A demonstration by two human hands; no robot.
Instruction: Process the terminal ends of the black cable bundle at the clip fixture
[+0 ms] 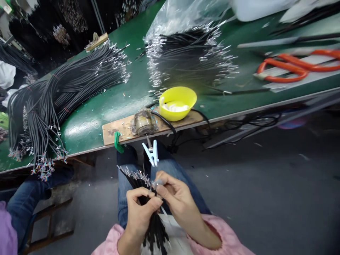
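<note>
A bundle of black cables (pixel 136 180) with bare silvery ends lies over my lap. My left hand (pixel 140 209) is closed on it, thumb and forefinger pinching near the cable ends. Close beside it, my right hand (pixel 177 194) pinches at a cable tip; a small greyish cover shows on its fingertips. Just beyond the hands, a light blue clothes peg (pixel 152 154) sits on the shaft of a small motor (pixel 145 122). The motor is fixed to a wooden board (pixel 114 132) at the table edge.
A yellow bowl (pixel 177 102) with white bits stands on the board, near a green clamp (pixel 118 142). Cable bundles (pixel 71 79) and a cable pile (pixel 186 60) cover the green table (pixel 106 106). Orange-handled scissors (pixel 287 69) lie right. Another person's leg (pixel 34 189) is at left.
</note>
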